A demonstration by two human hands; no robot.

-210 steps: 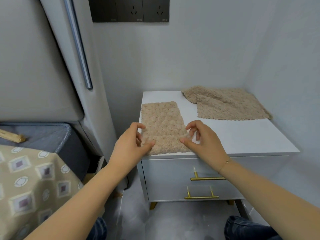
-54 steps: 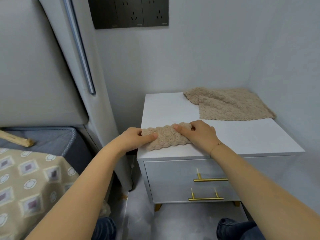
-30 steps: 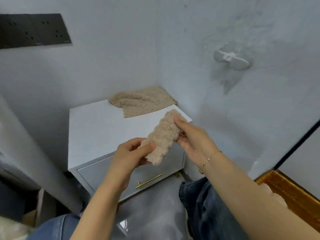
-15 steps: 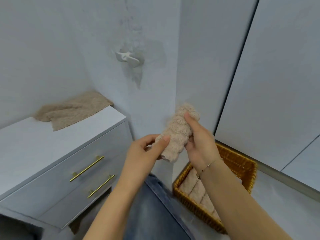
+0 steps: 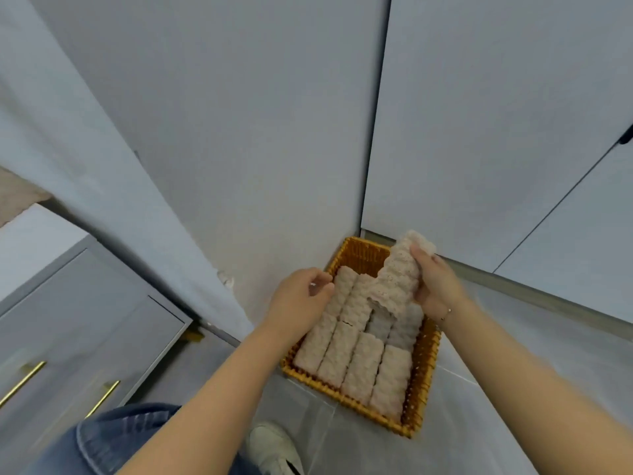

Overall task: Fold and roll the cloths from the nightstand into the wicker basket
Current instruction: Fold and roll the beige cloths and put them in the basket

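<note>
A wicker basket (image 5: pixel 422 368) stands on the floor in the corner, holding several beige rolled cloths (image 5: pixel 359 365) side by side. My right hand (image 5: pixel 436 286) grips another rolled beige cloth (image 5: pixel 399 275) and holds it tilted above the basket's far right part. My left hand (image 5: pixel 301 298) hovers over the basket's left rim with loosely curled fingers and holds nothing. A corner of an unfolded beige cloth (image 5: pixel 13 197) shows on the nightstand (image 5: pixel 51 303) at the far left.
Grey wardrobe doors (image 5: pixel 479 132) and a wall close in behind the basket. The nightstand's drawers with gold handles (image 5: pixel 20 383) are at lower left. My jeans-clad knee (image 5: pixel 113 437) and shoe (image 5: pixel 274 447) are on the tiled floor near the basket.
I turned from the nightstand to the basket. The rolled cloth went down over the basket in my right hand, and my left hand let go of it.
</note>
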